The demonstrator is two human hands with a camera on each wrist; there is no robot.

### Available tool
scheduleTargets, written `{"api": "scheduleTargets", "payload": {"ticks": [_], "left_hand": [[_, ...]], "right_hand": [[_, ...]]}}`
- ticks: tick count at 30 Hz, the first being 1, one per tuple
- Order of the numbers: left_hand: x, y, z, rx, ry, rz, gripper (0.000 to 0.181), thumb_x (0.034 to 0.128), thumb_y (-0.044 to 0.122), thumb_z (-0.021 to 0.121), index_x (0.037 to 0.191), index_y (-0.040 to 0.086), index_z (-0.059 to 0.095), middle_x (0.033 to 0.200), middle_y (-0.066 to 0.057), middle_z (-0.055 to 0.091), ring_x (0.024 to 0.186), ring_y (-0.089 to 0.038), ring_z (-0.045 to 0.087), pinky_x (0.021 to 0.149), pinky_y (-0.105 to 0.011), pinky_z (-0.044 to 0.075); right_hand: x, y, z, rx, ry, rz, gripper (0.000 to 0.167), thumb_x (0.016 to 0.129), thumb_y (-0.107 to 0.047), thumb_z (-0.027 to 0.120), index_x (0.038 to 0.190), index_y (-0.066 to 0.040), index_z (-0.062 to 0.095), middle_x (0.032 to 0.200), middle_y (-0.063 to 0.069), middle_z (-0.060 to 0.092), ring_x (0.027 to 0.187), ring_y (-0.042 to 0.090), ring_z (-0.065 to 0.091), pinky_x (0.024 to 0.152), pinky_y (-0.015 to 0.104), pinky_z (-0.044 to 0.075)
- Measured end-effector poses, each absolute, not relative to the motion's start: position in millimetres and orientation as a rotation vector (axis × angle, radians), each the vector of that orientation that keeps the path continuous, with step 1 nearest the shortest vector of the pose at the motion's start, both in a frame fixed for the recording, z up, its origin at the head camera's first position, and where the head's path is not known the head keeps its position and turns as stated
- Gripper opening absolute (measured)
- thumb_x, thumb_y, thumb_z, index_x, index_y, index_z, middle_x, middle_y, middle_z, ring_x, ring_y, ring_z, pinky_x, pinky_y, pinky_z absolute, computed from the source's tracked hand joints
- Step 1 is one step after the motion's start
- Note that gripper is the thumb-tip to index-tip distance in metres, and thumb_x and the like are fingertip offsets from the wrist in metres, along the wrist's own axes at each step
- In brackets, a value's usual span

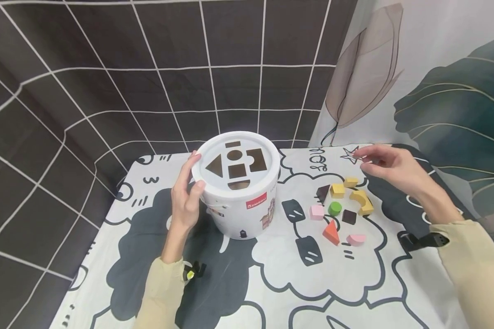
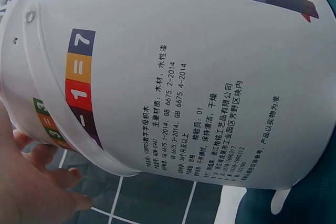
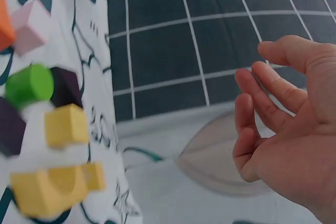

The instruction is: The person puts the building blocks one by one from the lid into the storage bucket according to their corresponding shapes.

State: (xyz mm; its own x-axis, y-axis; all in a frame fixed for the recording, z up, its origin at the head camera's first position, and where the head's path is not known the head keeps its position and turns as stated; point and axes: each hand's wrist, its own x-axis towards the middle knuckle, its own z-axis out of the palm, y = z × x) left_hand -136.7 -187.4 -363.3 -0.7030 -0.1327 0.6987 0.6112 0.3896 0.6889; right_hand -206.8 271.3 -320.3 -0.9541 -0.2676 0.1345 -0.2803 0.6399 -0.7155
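A white bucket (image 1: 240, 212) stands upright, with shape holes cut in its lid (image 1: 214, 180). My left hand (image 1: 184, 198) holds its left side at the rim, thumb and fingers spread around the edge; some fingers are hidden in the head view. Printed text covers the bucket's side (image 2: 210, 51) in the left wrist view. My right hand (image 1: 395, 167) hovers behind the loose blocks, fingers loosely bent and holding nothing. Nearest to it are a small yellow block (image 1: 351, 182), a yellow arch block (image 1: 366, 208) and a yellow cube (image 1: 337, 191).
Right of the bucket lie a green cylinder (image 1: 335, 208), a pink cube (image 1: 317, 212), an orange triangular block (image 1: 331, 233), a pink half-round block (image 1: 356, 240) and two dark blocks (image 1: 349, 216). A cartoon-printed cloth (image 1: 296, 283) covers the table; a dark grid curtain (image 1: 148, 91) hangs behind.
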Motion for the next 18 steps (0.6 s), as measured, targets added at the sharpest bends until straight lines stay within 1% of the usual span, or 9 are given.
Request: {"api": "scheduleTargets", "payload": {"ticks": [4,8,11,18], "left_hand": [[-136,-187,-363,-0.409,-1.956,-1.371,0.060,0.0873,0.032,0.051,0.138,0.000,0.057,0.146,-0.013,0.052,0.138,-0.027,0.045,0.113,-0.039,0.031],[-136,-187,-364,-0.408,-1.956,-1.374,0.060,0.0868,0.031,0.051,0.138,0.000,0.057,0.147,-0.013,0.051,0.137,-0.028,0.046,0.112,-0.039,0.032],[-136,-187,-364,-0.407,-1.956,-1.374,0.060,0.0866,0.031,0.051,0.138,0.000,0.057,0.147,-0.013,0.051,0.136,-0.028,0.047,0.112,-0.038,0.033],[-136,-187,-364,-0.403,-1.959,-1.372,0.060,0.0866,0.030,0.051,0.138,0.000,0.057,0.147,-0.013,0.051,0.136,-0.029,0.047,0.111,-0.037,0.033]], "right_hand": [[-201,290,-331,0.469,-2.836,1.232,0.038,0.093,-0.010,0.070,0.130,-0.007,0.062,0.111,-0.021,0.061,0.097,0.005,0.054,0.078,0.011,0.041],[-194,306,-340,0.471,-2.841,1.210,0.040,0.092,-0.008,0.070,0.131,-0.006,0.061,0.115,-0.016,0.059,0.099,0.005,0.051,0.078,0.012,0.039],[-190,316,-346,0.480,-2.832,1.198,0.040,0.092,-0.007,0.071,0.130,-0.005,0.061,0.116,-0.015,0.060,0.098,0.004,0.051,0.077,0.012,0.039],[-187,333,-364,0.578,-2.842,1.187,0.043,0.090,-0.002,0.071,0.131,-0.001,0.058,0.117,-0.021,0.057,0.100,0.002,0.049,0.074,0.014,0.039]]}}
